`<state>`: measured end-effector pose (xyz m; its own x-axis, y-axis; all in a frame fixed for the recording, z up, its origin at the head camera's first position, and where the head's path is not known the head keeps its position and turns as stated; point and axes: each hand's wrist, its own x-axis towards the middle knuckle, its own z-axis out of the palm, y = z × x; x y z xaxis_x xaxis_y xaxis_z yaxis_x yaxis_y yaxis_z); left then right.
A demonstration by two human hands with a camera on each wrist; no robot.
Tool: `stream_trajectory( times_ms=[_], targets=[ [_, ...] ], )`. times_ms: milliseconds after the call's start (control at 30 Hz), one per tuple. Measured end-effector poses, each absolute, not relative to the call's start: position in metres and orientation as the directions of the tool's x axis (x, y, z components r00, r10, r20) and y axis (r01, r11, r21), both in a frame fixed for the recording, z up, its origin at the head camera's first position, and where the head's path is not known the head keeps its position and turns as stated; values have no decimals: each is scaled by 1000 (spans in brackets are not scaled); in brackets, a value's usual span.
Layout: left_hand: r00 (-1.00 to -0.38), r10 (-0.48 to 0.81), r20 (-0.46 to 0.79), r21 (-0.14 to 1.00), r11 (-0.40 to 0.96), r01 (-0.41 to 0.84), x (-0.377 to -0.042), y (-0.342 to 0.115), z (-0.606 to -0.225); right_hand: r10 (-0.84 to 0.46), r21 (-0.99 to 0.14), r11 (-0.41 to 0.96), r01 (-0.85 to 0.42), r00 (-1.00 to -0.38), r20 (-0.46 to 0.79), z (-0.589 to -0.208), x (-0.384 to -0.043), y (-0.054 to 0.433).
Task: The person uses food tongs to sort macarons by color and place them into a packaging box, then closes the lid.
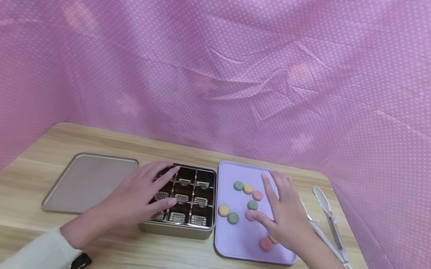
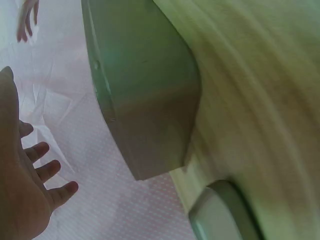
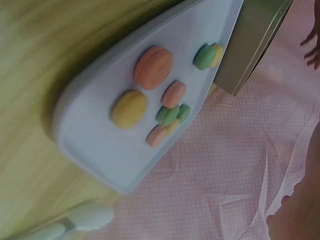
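Note:
My left hand [image 1: 144,191] hovers over the left part of a metal tin [image 1: 176,230] with a divided insert of several bare compartments. Its fingers are spread and hold nothing; the left wrist view shows the hand [image 2: 25,180] above the tin's side wall [image 2: 150,100]. Over a lilac tray [image 1: 232,244] my right hand [image 1: 285,212] is held with fingers spread apart, holding nothing. On that tray lie several macarons in green, yellow and pink, such as a green macaron [image 1: 233,218] and a pink macaron [image 1: 266,244]. A yellow macaron [image 3: 129,109] is partly hidden by my right hand in the head view.
A flat metal lid [image 1: 91,181] lies left of the tin. Right of the tray are tongs [image 1: 330,217] and another long light-coloured utensil [image 1: 326,242]. Pink dotted cloth [image 1: 223,84] hangs behind the wooden table [image 1: 162,266] and along its sides.

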<state>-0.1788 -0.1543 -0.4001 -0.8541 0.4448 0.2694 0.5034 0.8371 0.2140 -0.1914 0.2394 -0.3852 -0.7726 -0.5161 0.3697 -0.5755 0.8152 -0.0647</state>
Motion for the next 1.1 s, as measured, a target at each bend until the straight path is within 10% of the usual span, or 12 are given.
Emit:
stream_trajectory(
  times_ms=[1100],
  targets=[
    [-949,279,146,401,860,315,-162,-187,-454,-340,-216,870,-443,-857,388,-422,-166,305]
  ],
)
